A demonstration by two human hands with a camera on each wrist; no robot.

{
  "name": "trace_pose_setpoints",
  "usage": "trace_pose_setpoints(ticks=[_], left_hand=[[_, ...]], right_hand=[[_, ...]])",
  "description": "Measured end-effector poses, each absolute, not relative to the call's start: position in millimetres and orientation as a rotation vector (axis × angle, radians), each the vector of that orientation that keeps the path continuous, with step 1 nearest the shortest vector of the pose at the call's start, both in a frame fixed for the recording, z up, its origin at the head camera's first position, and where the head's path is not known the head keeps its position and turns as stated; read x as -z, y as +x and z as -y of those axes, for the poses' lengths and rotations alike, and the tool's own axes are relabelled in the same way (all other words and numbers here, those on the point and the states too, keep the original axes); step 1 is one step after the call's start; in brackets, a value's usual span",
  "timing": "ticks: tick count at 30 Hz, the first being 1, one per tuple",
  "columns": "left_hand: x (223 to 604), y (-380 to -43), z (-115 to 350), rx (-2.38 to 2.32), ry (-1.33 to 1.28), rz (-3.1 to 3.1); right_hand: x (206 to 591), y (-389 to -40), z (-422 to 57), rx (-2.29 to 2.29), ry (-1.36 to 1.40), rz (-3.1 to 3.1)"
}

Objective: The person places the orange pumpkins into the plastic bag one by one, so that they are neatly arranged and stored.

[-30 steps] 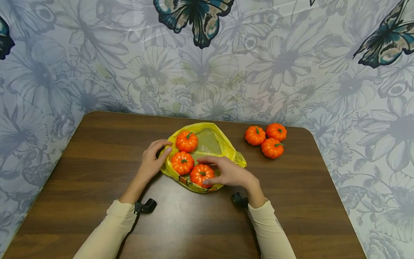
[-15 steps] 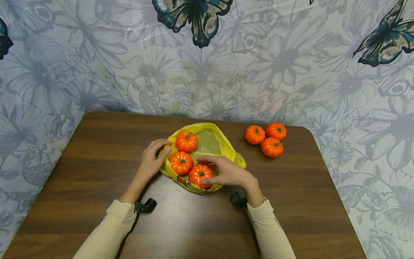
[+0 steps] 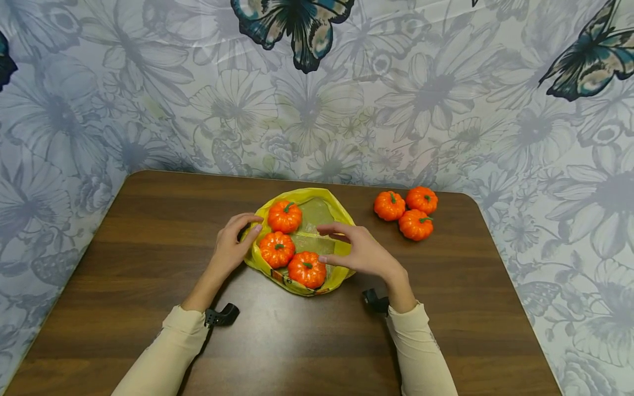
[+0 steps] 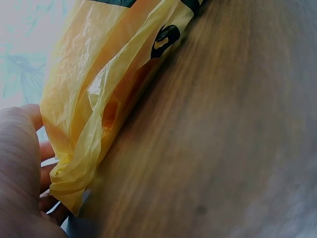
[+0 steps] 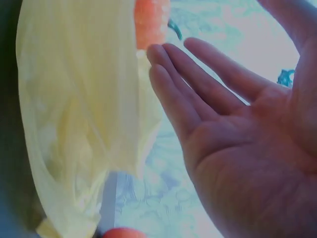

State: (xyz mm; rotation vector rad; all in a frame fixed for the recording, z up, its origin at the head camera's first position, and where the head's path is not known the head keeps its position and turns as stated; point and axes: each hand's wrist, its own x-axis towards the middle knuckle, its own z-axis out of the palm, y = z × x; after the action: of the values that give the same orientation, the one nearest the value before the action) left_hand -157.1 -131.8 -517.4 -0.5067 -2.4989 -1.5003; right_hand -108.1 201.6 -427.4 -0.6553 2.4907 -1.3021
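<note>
A yellow plastic bag lies on the table with its mouth spread wide. Inside it sit three small orange pumpkins: one at the back, one at the left and one in front. My left hand rests at the bag's left rim, its fingers loosely bent against the plastic. Over the bag's right side is my right hand, thumb tip close by the front pumpkin. The right wrist view shows this hand with its fingers extended and nothing in its palm.
Three more orange pumpkins stand grouped on the brown wooden table at the back right. Behind the table's far edge rises a wall covering with flowers and butterflies. Each wrist wears a black camera.
My right hand has drawn off the front pumpkin, moving right and slightly back, its fingers spreading from it. That pumpkin stays in the bag. My left hand has hardly moved.
</note>
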Motion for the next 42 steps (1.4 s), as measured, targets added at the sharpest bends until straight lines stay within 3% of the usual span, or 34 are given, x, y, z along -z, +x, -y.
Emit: trace_pose_setpoints(ticks=[23, 37, 42], left_hand=[[517, -156, 133, 1.509, -0.514, 2.498], [517, -156, 132, 1.505, -0.513, 2.511], [517, -156, 132, 1.51, -0.507, 2.51]], right_hand=[[417, -107, -298, 1.539, -0.186, -2.883], [399, -93, -317, 1.593, 0.039, -3.033], [412, -93, -342, 1.659, 0.088, -3.069]])
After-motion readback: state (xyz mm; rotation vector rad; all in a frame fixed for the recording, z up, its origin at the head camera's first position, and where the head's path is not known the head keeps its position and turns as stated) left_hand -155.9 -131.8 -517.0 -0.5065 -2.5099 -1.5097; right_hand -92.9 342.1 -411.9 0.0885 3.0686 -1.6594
